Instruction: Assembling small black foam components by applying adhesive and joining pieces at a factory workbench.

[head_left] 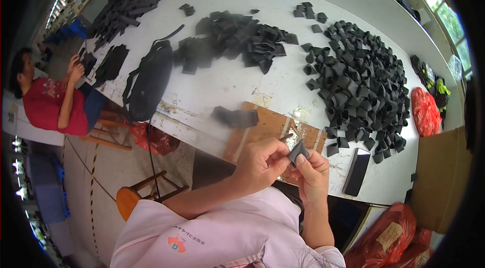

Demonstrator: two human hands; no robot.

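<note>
Pink sleeves fill the bottom of the view, and from them both hands rise to meet above the near table edge. Left hand [260,163] and right hand [312,172] together pinch a small folded black strap piece [298,151], fingertips pressed onto it from either side, held in the air just over a brown board [262,124] lying on the white table [227,81]. A short stack of black pieces [235,117] rests on that board's far corner, near the hands. To the right, a dark phone [357,171] lies flat by the table edge, and beyond it spreads a large heap of folded black loops [361,81]. Farther back sits a middle pile of flat black strips [242,41], a black bag [149,80] lying toward the left edge, and more long strips [124,10] at the far left corner. Another person in a red top [50,104] sits at the table's left side. Red plastic bags [389,237] crowd the floor at right, a wooden stool [132,195] at left.
</note>
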